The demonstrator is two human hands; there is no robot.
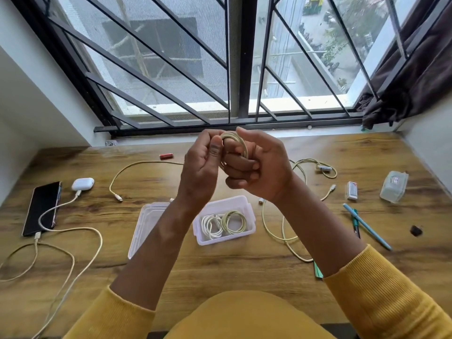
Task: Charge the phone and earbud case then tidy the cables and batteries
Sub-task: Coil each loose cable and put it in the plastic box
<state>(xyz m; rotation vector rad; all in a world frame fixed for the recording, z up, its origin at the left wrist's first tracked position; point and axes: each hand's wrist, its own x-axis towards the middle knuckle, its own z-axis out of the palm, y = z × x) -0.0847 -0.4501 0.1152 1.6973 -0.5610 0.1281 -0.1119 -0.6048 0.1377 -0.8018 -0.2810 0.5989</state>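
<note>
Our fingers (241, 165) are closed on a pale coiled cable (234, 143): the right hand (256, 167) has the loops wound round its curled fingers, and the left hand (203, 162) pinches the coil's near edge with its thumb laid across the strands. We hold the coil upright, raised above the bench (220, 260), its ring standing edge-on toward us. Straight below the fingers, and a little toward us, sits the open clear box (223, 220), which already holds a white coil (211, 226) and a greenish coil (233, 222) lying flat side by side; its lid (144, 226) lies just beside it under our left forearm. We judge that the coil must tip from upright to flat and go straight down into the box, and the right hand, which carries it, is the nearer one. Out to the left of the fingers a loose cable (127, 171) curves across the bench, and farther left the phone (41, 207) and the earbud case (82, 184) each have a cable plugged in. To the right lie more loose cable (302, 167), a battery pack (352, 190), a small clear container (393, 186) and a blue pen (367, 226). Beyond the fingers a red battery (166, 156) rests near the window.
</note>
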